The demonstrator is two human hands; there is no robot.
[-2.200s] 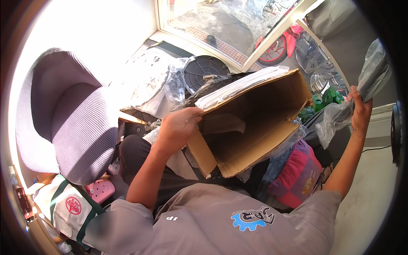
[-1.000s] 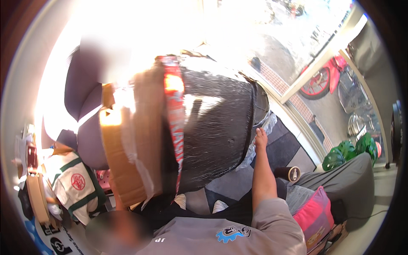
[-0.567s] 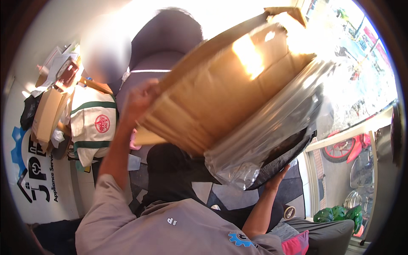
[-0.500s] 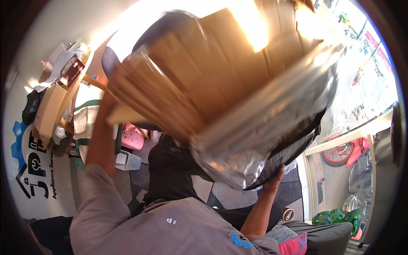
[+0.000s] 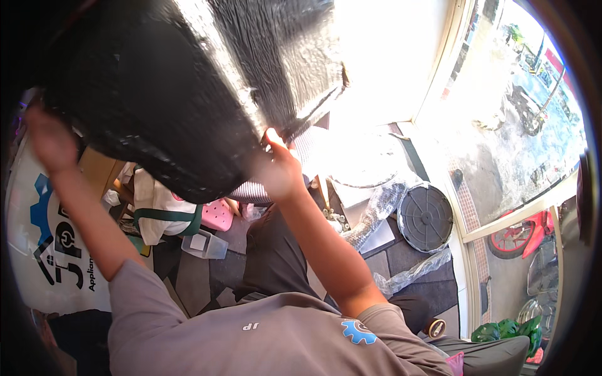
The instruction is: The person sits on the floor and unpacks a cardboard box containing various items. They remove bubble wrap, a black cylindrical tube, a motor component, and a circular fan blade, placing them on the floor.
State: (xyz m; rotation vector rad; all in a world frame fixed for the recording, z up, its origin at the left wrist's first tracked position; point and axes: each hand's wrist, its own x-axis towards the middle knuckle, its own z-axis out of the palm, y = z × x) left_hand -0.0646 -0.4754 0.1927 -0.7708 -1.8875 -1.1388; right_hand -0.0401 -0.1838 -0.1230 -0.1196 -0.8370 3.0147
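A large, flat package in shiny black plastic wrap (image 5: 157, 81) is raised in front of me, filling the upper left. My right hand (image 5: 282, 169) grips its lower right edge, thumb up against the wrap. At the package's left edge is my left hand (image 5: 53, 141), smeared by motion; how its fingers sit on the wrap cannot be made out. The black side faces me, and the cardboard within is hidden.
Left of my legs are a white-and-green cloth bag (image 5: 166, 210), a pink perforated item (image 5: 216, 215) and a clear plastic container (image 5: 205, 244). To the right lie a round dark lid-like disc (image 5: 426, 216) and crumpled clear wrap (image 5: 379, 213), beside a glazed door frame (image 5: 501, 222).
The package has swung up and left and turned, so its black side shows instead of the cardboard. Both hands moved left with it. The round disc and clear wrap have come into sight.
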